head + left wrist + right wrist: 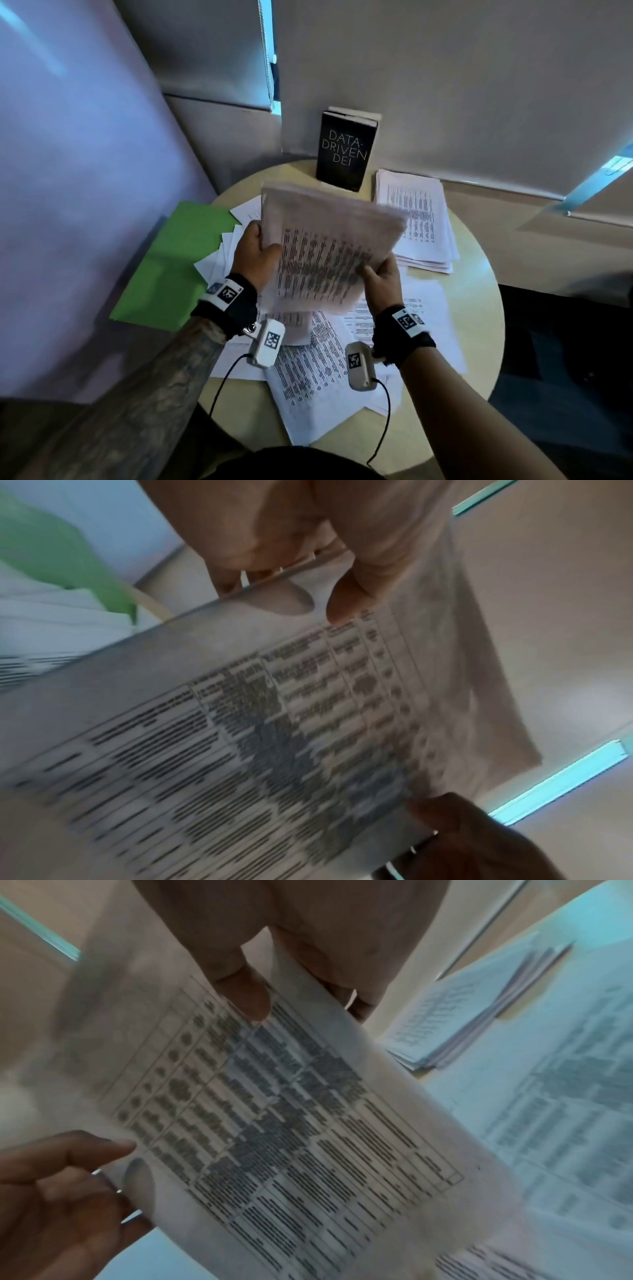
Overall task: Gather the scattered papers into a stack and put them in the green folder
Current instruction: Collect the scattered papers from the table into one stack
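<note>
Held sheaf of papers (322, 246) aloft, left hand (255, 251) and right hand (382, 277) pinching opposite edges; green folder (171, 260) lay at nine o'clock, nearer left hand.

Round pale wooden table (479, 274) in corner; beige wall (445, 68) behind, lilac panel (68, 171) at left, grey blind with cord (269, 51), dark floor (565, 377) at right

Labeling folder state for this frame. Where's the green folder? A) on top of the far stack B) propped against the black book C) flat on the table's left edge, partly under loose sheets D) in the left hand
C: the green folder lies flat at the table's left edge, loose sheets overlapping its right side, while both hands hold a bundle of papers.
</note>
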`<state>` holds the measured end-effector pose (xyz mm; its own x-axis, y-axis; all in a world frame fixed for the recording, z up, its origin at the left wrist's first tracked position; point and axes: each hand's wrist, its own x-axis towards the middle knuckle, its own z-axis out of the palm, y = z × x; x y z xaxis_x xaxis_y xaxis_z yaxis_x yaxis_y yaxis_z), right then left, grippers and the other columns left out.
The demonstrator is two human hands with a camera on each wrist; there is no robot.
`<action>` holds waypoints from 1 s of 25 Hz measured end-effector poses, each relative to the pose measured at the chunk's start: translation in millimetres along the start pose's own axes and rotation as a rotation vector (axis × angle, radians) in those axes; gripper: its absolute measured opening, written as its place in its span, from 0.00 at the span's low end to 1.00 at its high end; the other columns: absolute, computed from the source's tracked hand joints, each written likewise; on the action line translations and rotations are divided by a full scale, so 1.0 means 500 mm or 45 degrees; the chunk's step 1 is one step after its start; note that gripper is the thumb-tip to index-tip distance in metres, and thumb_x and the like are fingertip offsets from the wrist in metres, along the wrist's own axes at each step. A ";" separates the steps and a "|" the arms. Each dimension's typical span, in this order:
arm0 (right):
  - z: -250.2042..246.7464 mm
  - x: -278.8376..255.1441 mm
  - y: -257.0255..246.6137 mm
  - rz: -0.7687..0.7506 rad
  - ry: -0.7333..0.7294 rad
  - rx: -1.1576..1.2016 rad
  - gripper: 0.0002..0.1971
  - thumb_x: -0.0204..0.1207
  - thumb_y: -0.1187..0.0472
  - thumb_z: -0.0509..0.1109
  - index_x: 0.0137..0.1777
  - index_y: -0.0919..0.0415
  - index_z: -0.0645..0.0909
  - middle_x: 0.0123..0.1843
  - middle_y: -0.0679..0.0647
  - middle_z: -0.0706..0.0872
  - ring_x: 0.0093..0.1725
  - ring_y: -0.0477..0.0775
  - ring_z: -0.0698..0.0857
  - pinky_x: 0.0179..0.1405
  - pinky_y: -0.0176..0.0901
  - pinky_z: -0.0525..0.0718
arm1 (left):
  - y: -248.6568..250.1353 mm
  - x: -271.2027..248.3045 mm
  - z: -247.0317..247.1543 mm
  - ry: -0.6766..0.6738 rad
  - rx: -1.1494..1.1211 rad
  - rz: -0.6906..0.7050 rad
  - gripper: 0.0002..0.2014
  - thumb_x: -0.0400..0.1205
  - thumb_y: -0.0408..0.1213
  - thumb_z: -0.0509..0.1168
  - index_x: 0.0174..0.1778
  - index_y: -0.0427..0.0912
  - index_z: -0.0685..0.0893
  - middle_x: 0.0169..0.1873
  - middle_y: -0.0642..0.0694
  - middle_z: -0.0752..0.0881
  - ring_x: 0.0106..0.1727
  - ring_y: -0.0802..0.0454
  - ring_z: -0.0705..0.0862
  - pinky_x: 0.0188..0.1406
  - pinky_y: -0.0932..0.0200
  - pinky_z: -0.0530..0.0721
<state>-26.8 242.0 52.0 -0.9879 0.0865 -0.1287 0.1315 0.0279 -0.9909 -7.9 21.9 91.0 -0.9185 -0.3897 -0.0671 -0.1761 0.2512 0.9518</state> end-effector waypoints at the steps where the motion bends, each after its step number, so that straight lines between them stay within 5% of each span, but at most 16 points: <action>1: 0.008 -0.003 0.017 0.027 -0.013 -0.034 0.17 0.72 0.74 0.66 0.59 0.61 0.75 0.52 0.57 0.86 0.48 0.54 0.86 0.51 0.54 0.88 | -0.025 -0.004 0.001 -0.009 0.005 -0.046 0.17 0.74 0.27 0.65 0.59 0.38 0.77 0.47 0.42 0.83 0.46 0.46 0.81 0.36 0.61 0.76; 3: 0.028 -0.007 0.039 0.072 -0.026 -0.097 0.15 0.73 0.73 0.65 0.58 0.60 0.73 0.51 0.56 0.85 0.47 0.52 0.85 0.51 0.55 0.88 | -0.064 -0.004 0.005 -0.001 0.038 -0.128 0.19 0.77 0.26 0.64 0.64 0.37 0.75 0.53 0.44 0.83 0.52 0.46 0.81 0.43 0.60 0.76; 7: 0.057 -0.010 0.055 0.130 -0.024 -0.187 0.13 0.77 0.72 0.62 0.60 0.64 0.70 0.47 0.51 0.81 0.44 0.53 0.81 0.38 0.38 0.80 | -0.107 0.008 0.017 -0.007 0.091 -0.205 0.19 0.80 0.30 0.63 0.68 0.39 0.76 0.60 0.41 0.84 0.58 0.43 0.82 0.53 0.56 0.77; 11: 0.046 0.010 0.050 0.126 -0.071 -0.222 0.12 0.77 0.71 0.62 0.59 0.60 0.69 0.48 0.52 0.82 0.43 0.52 0.82 0.43 0.42 0.84 | -0.096 0.031 0.036 0.056 0.098 -0.225 0.18 0.82 0.31 0.61 0.69 0.36 0.75 0.58 0.38 0.83 0.56 0.45 0.81 0.52 0.57 0.75; 14: -0.018 0.030 0.063 0.190 -0.229 -0.309 0.13 0.70 0.60 0.69 0.55 0.58 0.76 0.49 0.62 0.88 0.49 0.64 0.88 0.46 0.56 0.89 | -0.070 0.082 0.034 0.195 -0.012 -0.277 0.17 0.81 0.32 0.65 0.66 0.33 0.76 0.54 0.34 0.84 0.52 0.41 0.82 0.46 0.57 0.74; 18: -0.089 0.016 0.066 0.307 -0.318 -0.202 0.05 0.75 0.63 0.71 0.49 0.62 0.83 0.42 0.62 0.89 0.36 0.58 0.88 0.24 0.41 0.78 | -0.051 0.127 0.062 0.214 -0.144 -0.363 0.19 0.80 0.34 0.67 0.66 0.33 0.78 0.61 0.34 0.84 0.61 0.37 0.83 0.57 0.53 0.78; 22: -0.142 0.080 0.076 0.315 -0.034 -0.083 0.04 0.77 0.66 0.69 0.40 0.60 0.80 0.25 0.56 0.78 0.21 0.52 0.73 0.20 0.36 0.67 | -0.028 0.156 0.105 0.012 -0.124 -0.243 0.13 0.77 0.35 0.68 0.56 0.42 0.80 0.57 0.38 0.85 0.56 0.37 0.84 0.54 0.45 0.83; 25: -0.212 0.182 0.098 0.389 0.256 -0.129 0.06 0.75 0.69 0.66 0.38 0.60 0.77 0.24 0.57 0.76 0.19 0.51 0.68 0.19 0.35 0.65 | -0.112 0.109 0.040 -0.247 0.178 -0.172 0.04 0.79 0.37 0.65 0.49 0.48 0.78 0.46 0.43 0.87 0.47 0.41 0.87 0.48 0.45 0.84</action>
<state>-101.6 357.0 -4.2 -0.8674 0.2993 -0.3975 0.4348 0.0678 -0.8980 -54.9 4.2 27.9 -0.9317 -0.2543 -0.2594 -0.3363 0.3340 0.8805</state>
